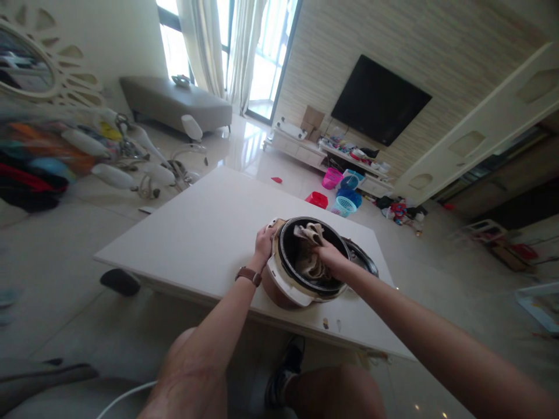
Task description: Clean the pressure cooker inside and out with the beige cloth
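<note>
A rice cooker (282, 291) with a brown and white body stands near the front edge of the white table (209, 227). Its dark inner pot (286, 244) faces up, and what looks like its lid (364, 256) lies hinged back on the right. My left hand (264, 241) is wrapped round the cooker's left side, fingers partly hidden behind the rim. Inside the pot, my right hand (329, 256) grips a crumpled beige cloth (312, 233). Part of the cloth hangs down towards the pot's wall and bottom.
Two small items, one a brown piece (325, 323), lie by the table's front edge. Beyond the table are coloured baskets (345, 205) on the floor, a TV stand (297, 148) and a grey bench (174, 105). A lamp with white shades (152, 169) stands left.
</note>
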Demonstrator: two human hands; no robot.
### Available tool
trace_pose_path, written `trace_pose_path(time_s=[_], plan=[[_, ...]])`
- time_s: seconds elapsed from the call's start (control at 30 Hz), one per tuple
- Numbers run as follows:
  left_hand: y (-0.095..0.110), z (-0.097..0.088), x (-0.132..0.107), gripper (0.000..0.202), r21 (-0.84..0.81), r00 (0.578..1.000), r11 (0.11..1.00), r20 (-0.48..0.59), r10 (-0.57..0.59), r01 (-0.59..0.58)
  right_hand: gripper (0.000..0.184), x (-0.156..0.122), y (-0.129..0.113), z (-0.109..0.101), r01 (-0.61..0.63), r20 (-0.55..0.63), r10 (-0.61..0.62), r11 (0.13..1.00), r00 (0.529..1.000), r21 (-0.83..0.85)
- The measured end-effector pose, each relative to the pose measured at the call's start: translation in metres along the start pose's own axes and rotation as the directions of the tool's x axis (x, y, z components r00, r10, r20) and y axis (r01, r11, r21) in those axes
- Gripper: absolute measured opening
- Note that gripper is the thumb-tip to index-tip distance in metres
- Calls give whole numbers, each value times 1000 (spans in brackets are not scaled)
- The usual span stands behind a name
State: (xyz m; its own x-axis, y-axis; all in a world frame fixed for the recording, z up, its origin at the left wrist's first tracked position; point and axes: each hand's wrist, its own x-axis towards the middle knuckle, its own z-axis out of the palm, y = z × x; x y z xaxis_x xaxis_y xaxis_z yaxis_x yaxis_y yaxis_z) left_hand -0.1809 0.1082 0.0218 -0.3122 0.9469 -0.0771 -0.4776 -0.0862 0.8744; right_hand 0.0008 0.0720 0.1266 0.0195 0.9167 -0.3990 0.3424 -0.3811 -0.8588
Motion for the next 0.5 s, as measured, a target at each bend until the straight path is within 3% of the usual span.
trace_pose_path(time_s=[0.1,0.17,0.33,0.43,0.5], plan=[[3,2,-2,14,-4,1000,1000,-9,-11,11,52,-2,9,27,104,224,-102,995,969,1],[5,3,-3,12,-31,1000,999,2,-21,21,47,-4,10,28,132,351,-109,990,930,-43],[8,4,-4,12,-18,1000,999,-8,-28,27,34,-7,7,-9,66,536,93,961,839,-269],[9,5,-4,13,-7,1000,1000,-13,-20,20,30,-8,0,-29,41,549,222,904,805,-426],[10,5,-5,13,-14,1000,1000,-13,-5,5,34,-10,-7,-40,56,547,222,893,807,-446]])
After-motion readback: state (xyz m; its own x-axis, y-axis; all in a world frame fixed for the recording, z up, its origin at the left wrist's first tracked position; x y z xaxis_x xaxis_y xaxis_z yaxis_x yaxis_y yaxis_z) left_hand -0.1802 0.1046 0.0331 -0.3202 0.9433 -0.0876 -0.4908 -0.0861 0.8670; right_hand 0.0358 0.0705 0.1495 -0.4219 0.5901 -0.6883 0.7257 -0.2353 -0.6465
